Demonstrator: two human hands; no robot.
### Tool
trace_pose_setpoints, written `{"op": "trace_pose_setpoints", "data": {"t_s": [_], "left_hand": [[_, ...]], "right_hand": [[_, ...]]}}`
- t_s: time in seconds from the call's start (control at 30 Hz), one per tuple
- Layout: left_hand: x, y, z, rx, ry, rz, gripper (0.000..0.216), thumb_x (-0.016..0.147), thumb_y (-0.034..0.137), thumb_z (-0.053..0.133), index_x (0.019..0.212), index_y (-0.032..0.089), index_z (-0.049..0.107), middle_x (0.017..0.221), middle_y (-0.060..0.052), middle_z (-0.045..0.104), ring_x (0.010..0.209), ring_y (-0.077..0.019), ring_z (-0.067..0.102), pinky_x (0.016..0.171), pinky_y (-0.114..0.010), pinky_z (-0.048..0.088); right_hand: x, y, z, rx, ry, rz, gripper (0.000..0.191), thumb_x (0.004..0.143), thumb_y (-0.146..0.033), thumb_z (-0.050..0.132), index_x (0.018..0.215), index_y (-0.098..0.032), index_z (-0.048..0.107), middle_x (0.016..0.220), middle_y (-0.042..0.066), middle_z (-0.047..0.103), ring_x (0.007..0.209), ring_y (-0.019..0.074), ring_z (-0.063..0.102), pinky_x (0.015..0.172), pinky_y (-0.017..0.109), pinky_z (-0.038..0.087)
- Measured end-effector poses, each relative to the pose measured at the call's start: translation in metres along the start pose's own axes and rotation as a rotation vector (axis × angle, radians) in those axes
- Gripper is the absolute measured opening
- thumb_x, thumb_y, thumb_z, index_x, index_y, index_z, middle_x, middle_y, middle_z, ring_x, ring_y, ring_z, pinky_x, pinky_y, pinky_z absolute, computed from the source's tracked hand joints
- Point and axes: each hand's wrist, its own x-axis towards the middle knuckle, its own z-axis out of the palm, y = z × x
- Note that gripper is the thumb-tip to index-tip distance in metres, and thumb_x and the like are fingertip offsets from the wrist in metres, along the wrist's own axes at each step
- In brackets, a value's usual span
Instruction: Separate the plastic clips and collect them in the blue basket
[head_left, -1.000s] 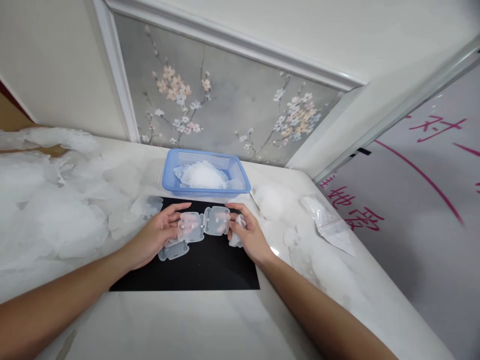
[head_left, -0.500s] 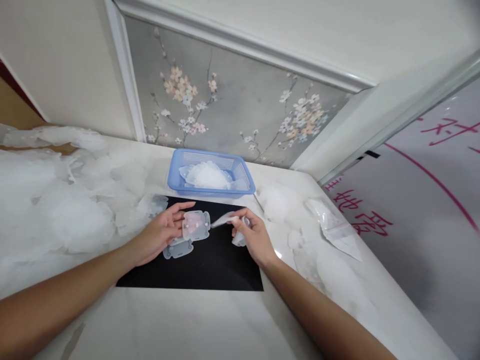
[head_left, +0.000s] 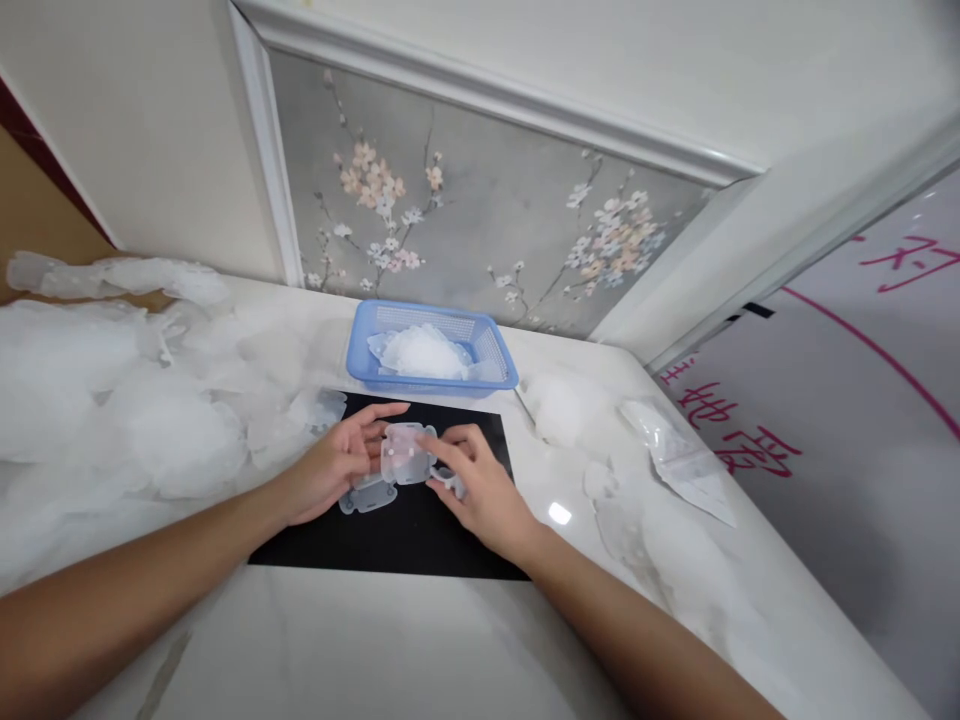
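My left hand, palm up over the black sheet, grips a translucent, scallop-edged plastic piece by its left side. Some fingers show pink through it. Just below, a similar translucent plastic piece is visible; I cannot tell whether it is joined to the upper one. My right hand is closed at the right edge of the held piece, index fingertip against its face. A curled whitish plastic strip pokes out between its thumb and fingers, mostly hidden.
Behind the sheet stands a blue basket with translucent pieces inside. A large heap of translucent pieces spreads over the left of the marble table. At right lie more pieces and a clear plastic bag.
My right hand has moved left, bringing the strip from beside the held piece to its right edge. The left hand keeps its hold. The whole view has shifted slightly.
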Motion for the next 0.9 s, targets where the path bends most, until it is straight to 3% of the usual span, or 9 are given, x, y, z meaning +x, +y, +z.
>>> {"op": "trace_pose_setpoints", "data": {"t_s": [0.1,0.17,0.23,0.37,0.43,0.53,0.73,0.8,0.9], "left_hand": [[-0.001,-0.002,0.000,-0.012,-0.148,0.044,0.071,0.064,0.002,0.059,0.130,0.025,0.053,0.128,-0.008,0.065,0.114,-0.0240,0.064,0.095,-0.036,0.051],[-0.001,-0.001,0.000,0.089,-0.185,0.099,0.067,0.071,0.008,0.060,0.134,0.025,0.049,0.129,-0.009,0.065,0.118,-0.0258,0.063,0.102,-0.042,0.048],[-0.002,0.001,-0.002,0.365,-0.095,0.209,0.059,0.078,0.014,0.058,0.135,0.025,0.048,0.128,-0.009,0.065,0.120,-0.0260,0.061,0.107,-0.046,0.043],[-0.008,0.005,-0.008,1.138,0.185,0.399,0.040,0.088,0.022,0.049,0.128,0.022,0.055,0.126,-0.010,0.064,0.121,-0.0287,0.057,0.107,-0.051,0.039],[-0.011,0.002,-0.010,1.390,0.167,0.379,0.039,0.089,0.032,0.054,0.126,0.021,0.058,0.125,-0.012,0.064,0.117,-0.0320,0.059,0.100,-0.053,0.043],[-0.012,-0.004,-0.013,1.567,0.120,0.359,0.045,0.085,0.041,0.062,0.125,0.020,0.060,0.128,-0.013,0.064,0.116,-0.0347,0.059,0.096,-0.052,0.046],[-0.008,0.003,-0.011,1.403,0.181,0.333,0.030,0.090,0.042,0.047,0.102,0.021,0.066,0.114,-0.011,0.072,0.101,-0.0303,0.067,0.084,-0.042,0.051],[-0.007,0.010,-0.005,1.192,0.250,0.269,0.031,0.091,0.048,0.048,0.091,0.023,0.066,0.111,-0.009,0.074,0.098,-0.0293,0.068,0.081,-0.039,0.052],[-0.005,0.015,0.004,0.736,0.289,0.183,0.037,0.087,0.057,0.055,0.091,0.022,0.067,0.108,-0.008,0.075,0.094,-0.0272,0.069,0.081,-0.037,0.053]], "right_hand": [[-0.001,-0.005,0.003,-0.086,0.013,-0.068,0.051,0.085,-0.008,0.053,0.130,-0.031,0.059,0.133,0.012,0.049,0.085,0.0187,0.060,0.072,0.036,0.056],[-0.001,-0.007,0.000,0.015,0.090,-0.056,0.040,0.086,-0.011,0.054,0.120,-0.028,0.066,0.134,0.012,0.052,0.096,0.0217,0.062,0.078,0.036,0.056],[0.001,-0.007,-0.004,0.185,0.155,0.058,0.027,0.089,-0.019,0.055,0.111,-0.026,0.069,0.121,0.010,0.062,0.098,0.0225,0.064,0.081,0.036,0.055],[0.005,0.000,-0.012,0.511,0.224,0.486,0.015,0.084,-0.034,0.065,0.092,-0.022,0.064,0.078,0.002,0.068,0.067,0.0162,0.061,0.063,0.029,0.051],[0.008,0.008,-0.013,0.662,0.233,0.606,0.022,0.078,-0.040,0.071,0.078,-0.021,0.061,0.066,-0.001,0.063,0.055,0.0122,0.054,0.053,0.024,0.045],[0.011,0.022,-0.013,0.853,0.230,0.718,0.030,0.069,-0.046,0.077,0.073,-0.019,0.064,0.060,-0.002,0.059,0.048,0.0096,0.048,0.044,0.021,0.037],[0.016,0.031,-0.017,1.020,0.275,0.903,0.031,0.054,-0.040,0.084,0.073,-0.020,0.070,0.065,0.001,0.067,0.057,0.0149,0.062,0.051,0.024,0.048],[0.018,0.028,-0.019,1.052,0.260,0.907,0.029,0.053,-0.038,0.084,0.072,-0.020,0.071,0.065,0.000,0.068,0.058,0.0157,0.063,0.054,0.025,0.050],[0.018,0.026,-0.021,1.068,0.232,0.896,0.029,0.052,-0.036,0.083,0.074,-0.019,0.072,0.064,0.000,0.069,0.057,0.0162,0.065,0.054,0.025,0.050]]}}
